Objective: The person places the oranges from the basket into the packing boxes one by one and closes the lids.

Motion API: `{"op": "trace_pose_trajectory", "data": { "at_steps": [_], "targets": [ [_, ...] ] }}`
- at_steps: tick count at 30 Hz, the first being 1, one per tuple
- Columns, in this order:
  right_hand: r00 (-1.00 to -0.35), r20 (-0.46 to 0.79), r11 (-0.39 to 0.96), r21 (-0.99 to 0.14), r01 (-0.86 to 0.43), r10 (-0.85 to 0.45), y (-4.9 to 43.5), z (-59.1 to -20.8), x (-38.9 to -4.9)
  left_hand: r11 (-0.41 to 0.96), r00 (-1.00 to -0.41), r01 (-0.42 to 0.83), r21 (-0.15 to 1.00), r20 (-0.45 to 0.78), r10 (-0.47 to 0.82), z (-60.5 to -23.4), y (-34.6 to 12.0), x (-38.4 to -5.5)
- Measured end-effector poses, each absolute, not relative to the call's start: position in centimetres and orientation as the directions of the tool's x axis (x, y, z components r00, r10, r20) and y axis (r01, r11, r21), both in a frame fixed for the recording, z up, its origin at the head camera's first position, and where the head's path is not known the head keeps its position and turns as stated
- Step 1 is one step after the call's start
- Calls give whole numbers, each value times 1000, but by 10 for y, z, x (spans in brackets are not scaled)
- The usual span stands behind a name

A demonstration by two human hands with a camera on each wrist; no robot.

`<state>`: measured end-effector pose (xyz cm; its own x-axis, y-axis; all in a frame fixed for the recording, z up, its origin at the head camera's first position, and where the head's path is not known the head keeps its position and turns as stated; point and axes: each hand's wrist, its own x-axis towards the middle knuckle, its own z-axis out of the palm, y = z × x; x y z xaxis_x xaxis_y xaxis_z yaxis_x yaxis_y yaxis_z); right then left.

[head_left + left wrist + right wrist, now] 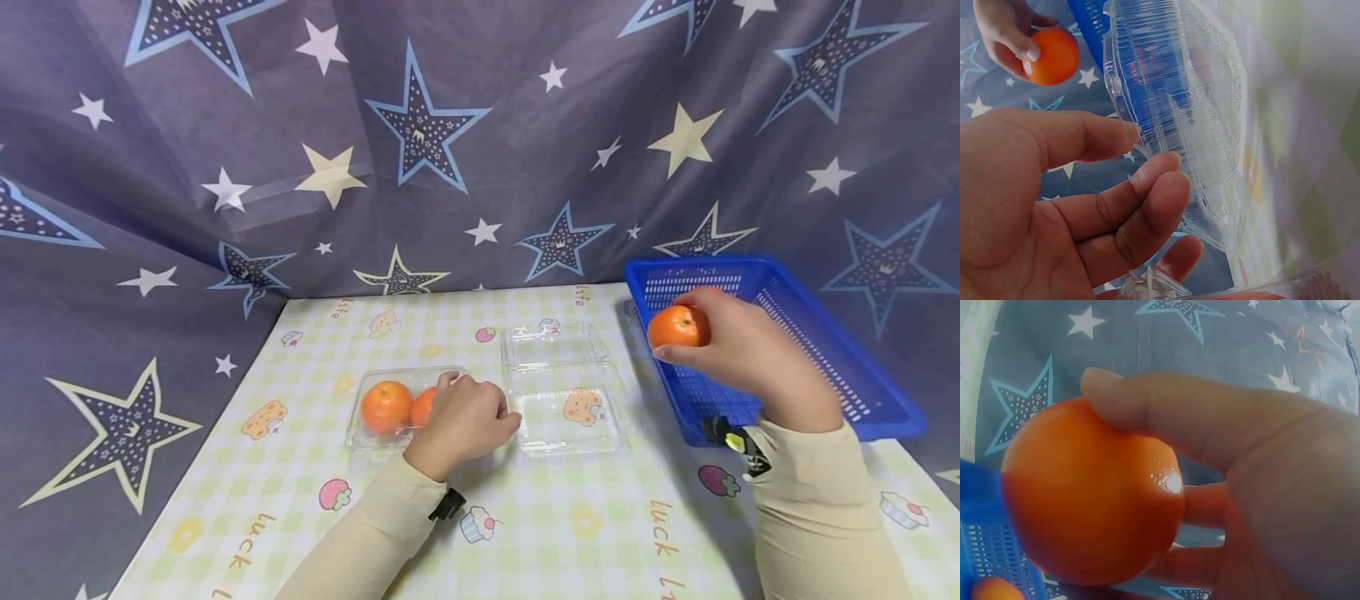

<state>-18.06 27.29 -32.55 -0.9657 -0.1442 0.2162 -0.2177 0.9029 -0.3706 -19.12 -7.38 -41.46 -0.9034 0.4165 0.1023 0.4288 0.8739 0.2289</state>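
Observation:
My right hand (738, 346) grips an orange (678, 327) over the blue basket (847, 354); in the right wrist view the thumb lies across the top of this orange (1094, 494), with other fingers behind it. My left hand (468, 421) is above the right side of a clear plastic container (375, 443), its fingers loosely bent with nothing seen between them. Inside that container are two oranges (387, 407), one partly hidden by the hand. In the left wrist view, the thumb tip overlaps the edge of another clear container (1166, 94).
The second clear container (547, 435) lies with its lid folded back, right of my left hand. Another orange (997, 591) sits in the basket. A checkered cloth (570, 542) covers the table, and a starry curtain (510, 158) hangs behind it.

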Motion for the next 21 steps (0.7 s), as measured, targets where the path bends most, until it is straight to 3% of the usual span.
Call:
{"op": "trace_pose_trajectory", "data": {
  "at_steps": [21],
  "targets": [
    [-942,192,879,-345,-329,-277,242,-328,-175,872,-902,432,228,105,420,-416,-74,-191]
  ]
}}
